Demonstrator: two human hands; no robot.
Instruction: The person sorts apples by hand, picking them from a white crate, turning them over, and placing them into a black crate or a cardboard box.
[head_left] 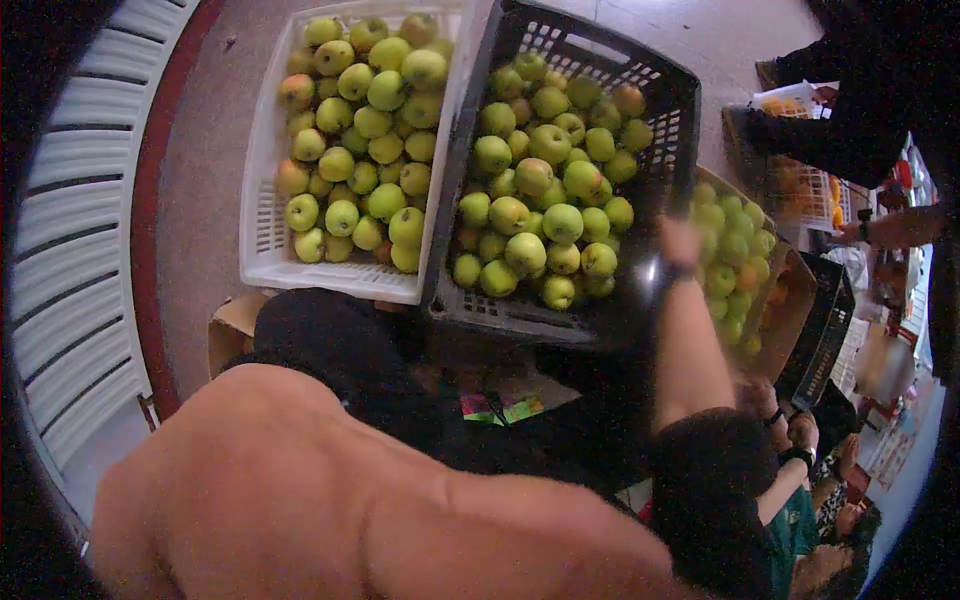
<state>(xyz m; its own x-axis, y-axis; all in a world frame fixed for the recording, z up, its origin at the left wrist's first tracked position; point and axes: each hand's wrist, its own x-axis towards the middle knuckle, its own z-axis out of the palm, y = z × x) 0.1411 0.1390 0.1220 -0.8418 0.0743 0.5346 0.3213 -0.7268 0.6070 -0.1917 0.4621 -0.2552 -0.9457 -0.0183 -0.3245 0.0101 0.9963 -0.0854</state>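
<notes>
Very near the camera, the back of my left hand (260,460) and its wrist fill the lower part of the view, with the fingers hidden. My right hand (680,245), at the end of a black sleeve, is smeared by motion over the right side of a black plastic crate (520,318). Green apples (560,222), some with a reddish blush, fill much of this crate. To the right of the hand, more green apples (725,260) lie in a cardboard box (785,290), blurred at their near side.
A white plastic crate (330,280) of green apples (372,123) stands left of the black one. White slats (75,200) curve along the far left. People's hands (800,435) show at lower right. A dark-clothed person (850,130) stands by white baskets (825,205) at upper right.
</notes>
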